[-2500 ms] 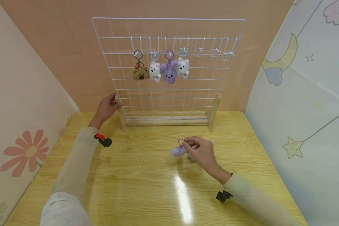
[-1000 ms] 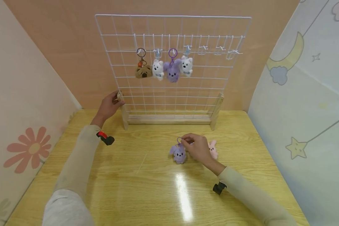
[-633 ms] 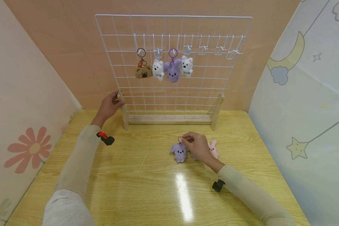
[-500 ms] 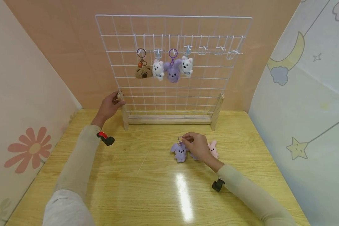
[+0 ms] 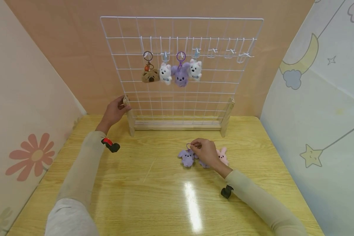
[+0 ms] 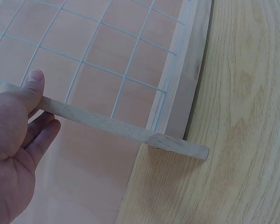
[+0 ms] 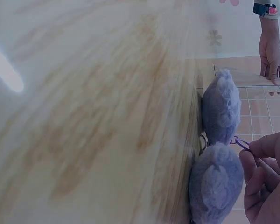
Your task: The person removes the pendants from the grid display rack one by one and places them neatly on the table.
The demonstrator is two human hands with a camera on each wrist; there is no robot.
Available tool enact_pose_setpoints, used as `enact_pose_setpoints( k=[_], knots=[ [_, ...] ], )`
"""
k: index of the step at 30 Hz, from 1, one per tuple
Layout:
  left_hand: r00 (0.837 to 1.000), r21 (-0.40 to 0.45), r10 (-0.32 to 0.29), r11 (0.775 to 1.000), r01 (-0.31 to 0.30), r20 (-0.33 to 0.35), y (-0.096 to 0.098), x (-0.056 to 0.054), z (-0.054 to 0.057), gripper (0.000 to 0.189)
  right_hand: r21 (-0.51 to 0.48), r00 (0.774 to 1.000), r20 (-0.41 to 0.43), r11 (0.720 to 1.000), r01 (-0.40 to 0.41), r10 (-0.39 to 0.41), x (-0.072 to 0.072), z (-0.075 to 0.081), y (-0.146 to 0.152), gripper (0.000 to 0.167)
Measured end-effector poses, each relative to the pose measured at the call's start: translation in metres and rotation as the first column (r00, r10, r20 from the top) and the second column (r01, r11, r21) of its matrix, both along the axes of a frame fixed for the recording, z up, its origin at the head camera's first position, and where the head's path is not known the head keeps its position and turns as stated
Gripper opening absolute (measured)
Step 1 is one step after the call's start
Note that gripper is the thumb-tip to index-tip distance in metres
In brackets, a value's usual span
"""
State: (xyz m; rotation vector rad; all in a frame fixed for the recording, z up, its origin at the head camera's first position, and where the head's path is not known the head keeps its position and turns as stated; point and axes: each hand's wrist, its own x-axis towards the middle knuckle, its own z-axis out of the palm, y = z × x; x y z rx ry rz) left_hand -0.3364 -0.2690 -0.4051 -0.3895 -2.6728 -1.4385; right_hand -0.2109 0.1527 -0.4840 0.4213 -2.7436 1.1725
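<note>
My left hand (image 5: 113,111) grips the left wooden upright (image 6: 98,120) of a stand that carries a white wire grid (image 5: 177,101). In the left wrist view the thumb lies over the upright and fingers are behind it. Between thumb and fingertips, my right hand (image 5: 205,151) pinches the purple ring (image 7: 242,143) of a purple plush keychain (image 5: 187,158), which faces up at the table. A second purple plush keychain (image 5: 204,164) sits under that hand, partly covered. Beside the wrist lies a pink plush with long ears (image 5: 223,156), also partly hidden.
On the grid's hooks hang a brown plush keychain (image 5: 150,76), two white plush keychains (image 5: 165,73) and a purple one (image 5: 181,76). Bare hooks (image 5: 230,53) stand to their right. Patterned walls flank the wooden table (image 5: 153,196).
The purple keychain went from lying tilted to facing up, its ring still pinched by my right hand. That hand shifted slightly, uncovering more of the pink plush. My left hand keeps its grip.
</note>
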Motion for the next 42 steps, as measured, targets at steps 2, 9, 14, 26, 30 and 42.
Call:
enact_pose_setpoints(
  k=[2,9,14,26,30,42],
  knots=[
    [1.000,0.006,0.000,1.000,0.000,0.007,0.000,0.000,0.000,0.065,0.010,1.000,0.015,1.000,-0.001,0.001,-0.001,-0.001,0.000,0.011],
    [1.000,0.003,0.006,1.000,-0.006,0.008,0.000,-0.001,-0.002,0.065,0.051,0.998,0.049,0.998,-0.035,0.032,-0.004,-0.001,-0.002,0.010],
    [1.000,0.005,0.006,1.000,-0.006,-0.003,0.000,0.000,-0.002,0.064,0.097,0.998,0.032,0.993,-0.065,0.063,-0.006,-0.002,-0.004,0.011],
    [1.000,0.007,-0.003,1.000,0.003,0.003,0.000,0.002,-0.001,0.066,0.129,0.994,0.049,0.987,-0.099,0.093,-0.009,0.014,0.003,0.021],
    [1.000,0.017,-0.010,1.000,0.010,0.003,0.001,0.004,0.002,0.065,0.130,0.990,-0.003,0.982,-0.137,0.138,-0.007,0.026,0.007,0.023],
    [1.000,0.009,-0.014,1.000,0.014,0.016,0.001,0.004,0.003,0.067,0.158,0.951,-0.221,0.970,-0.185,0.217,-0.010,0.072,0.016,0.024]
  ],
)
